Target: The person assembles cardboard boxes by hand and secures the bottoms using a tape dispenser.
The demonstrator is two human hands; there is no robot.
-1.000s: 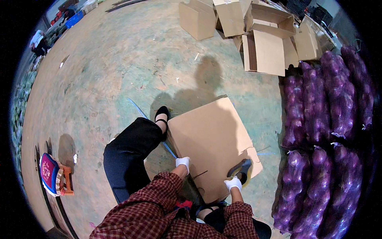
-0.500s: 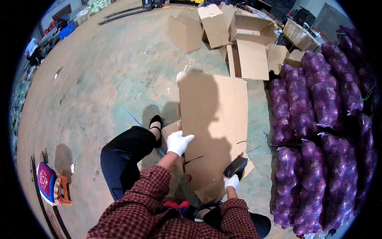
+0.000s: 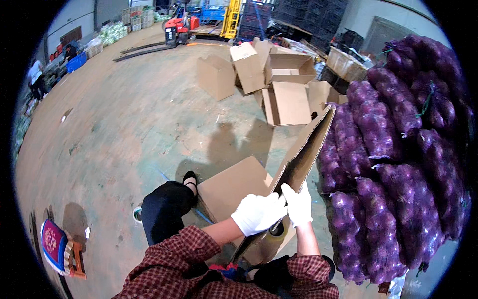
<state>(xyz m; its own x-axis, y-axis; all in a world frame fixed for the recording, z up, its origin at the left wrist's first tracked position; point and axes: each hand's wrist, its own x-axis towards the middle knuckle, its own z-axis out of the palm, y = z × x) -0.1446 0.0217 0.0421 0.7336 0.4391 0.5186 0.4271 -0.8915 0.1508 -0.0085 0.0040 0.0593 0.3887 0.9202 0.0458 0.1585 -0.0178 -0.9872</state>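
Note:
A folded-flat cardboard box (image 3: pixel 304 142) stands tilted on edge before me, its far end rising to the right and a dark gap between its panels. My white-gloved left hand (image 3: pixel 259 213) is closed on the near panel's edge, fingers pinching it. My right hand (image 3: pixel 298 205), gloved too, grips the other panel just beside it, thumb up. The hands almost touch. Below them is a yellowish tape roll with a dark core (image 3: pixel 275 234); whether the right hand's hidden fingers hold it I cannot tell. Another flat cardboard piece (image 3: pixel 234 187) lies on the floor beneath.
Purple onions in net sacks (image 3: pixel 393 199) are piled close on my right. Opened cardboard boxes (image 3: pixel 289 99) lie ahead. A red pallet truck (image 3: pixel 179 30) stands farther back. A small cushioned stool (image 3: pixel 57 246) is at left, and another tape roll (image 3: pixel 137 214) sits near my left knee.
The cardboard has turned from facing me broadside to edge-on, leaning right. My left hand has moved right along it; my right hand has risen to its edge. The view has lifted.

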